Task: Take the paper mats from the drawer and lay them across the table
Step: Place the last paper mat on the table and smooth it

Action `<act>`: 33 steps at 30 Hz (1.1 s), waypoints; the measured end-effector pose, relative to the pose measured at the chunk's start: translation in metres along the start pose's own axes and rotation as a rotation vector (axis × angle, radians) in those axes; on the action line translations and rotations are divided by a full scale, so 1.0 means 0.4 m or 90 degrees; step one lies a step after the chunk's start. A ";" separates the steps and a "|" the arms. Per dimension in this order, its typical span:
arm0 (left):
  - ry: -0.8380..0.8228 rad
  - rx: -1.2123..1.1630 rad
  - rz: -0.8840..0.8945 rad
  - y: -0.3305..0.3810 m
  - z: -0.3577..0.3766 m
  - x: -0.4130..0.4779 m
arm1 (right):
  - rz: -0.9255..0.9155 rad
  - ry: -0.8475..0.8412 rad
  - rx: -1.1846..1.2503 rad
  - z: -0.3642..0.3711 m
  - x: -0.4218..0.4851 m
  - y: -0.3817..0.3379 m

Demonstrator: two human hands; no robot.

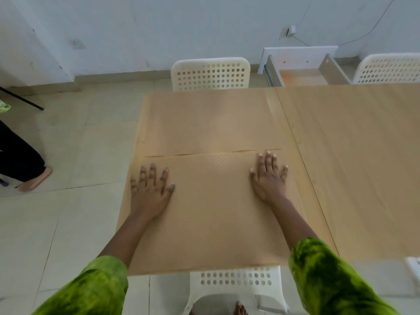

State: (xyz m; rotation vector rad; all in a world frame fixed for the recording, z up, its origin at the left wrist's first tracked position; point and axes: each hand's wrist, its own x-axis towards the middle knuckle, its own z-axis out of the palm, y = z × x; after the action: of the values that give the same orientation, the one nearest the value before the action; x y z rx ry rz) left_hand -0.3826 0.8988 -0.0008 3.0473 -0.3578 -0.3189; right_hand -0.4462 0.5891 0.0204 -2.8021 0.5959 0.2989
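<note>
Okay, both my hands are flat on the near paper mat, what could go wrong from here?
1. The near tan paper mat meets the far tan paper mat at an uneven seam; pushing with the left hand or right hand may ruck it.
2. The open wooden drawer juts out beyond the light wooden table and might get bumped.

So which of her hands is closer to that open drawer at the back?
The right hand. It lies flat on the near paper mat at its right end, the side where the open drawer is. The left hand presses the mat's left end, farther away.
</note>
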 end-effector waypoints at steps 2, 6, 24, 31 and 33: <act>0.044 0.015 0.051 0.044 0.008 -0.055 | -0.032 0.020 0.013 0.009 -0.075 -0.039; 0.064 -0.049 0.170 0.194 0.057 -0.221 | -0.162 -0.027 0.043 0.075 -0.280 -0.151; 0.058 -0.027 -0.062 -0.007 0.089 -0.290 | -0.020 0.021 -0.053 0.115 -0.304 0.100; 0.053 -0.028 -0.070 -0.032 0.081 -0.289 | -0.004 0.020 -0.064 0.095 -0.301 0.142; 0.048 -0.014 -0.072 -0.032 0.075 -0.290 | 0.007 0.009 -0.058 0.089 -0.304 0.142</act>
State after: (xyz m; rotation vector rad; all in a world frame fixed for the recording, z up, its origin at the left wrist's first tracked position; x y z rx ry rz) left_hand -0.4965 0.9374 -0.0081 3.0534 -0.1769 -0.2115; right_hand -0.5842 0.5944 0.0056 -2.8915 0.6154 0.3154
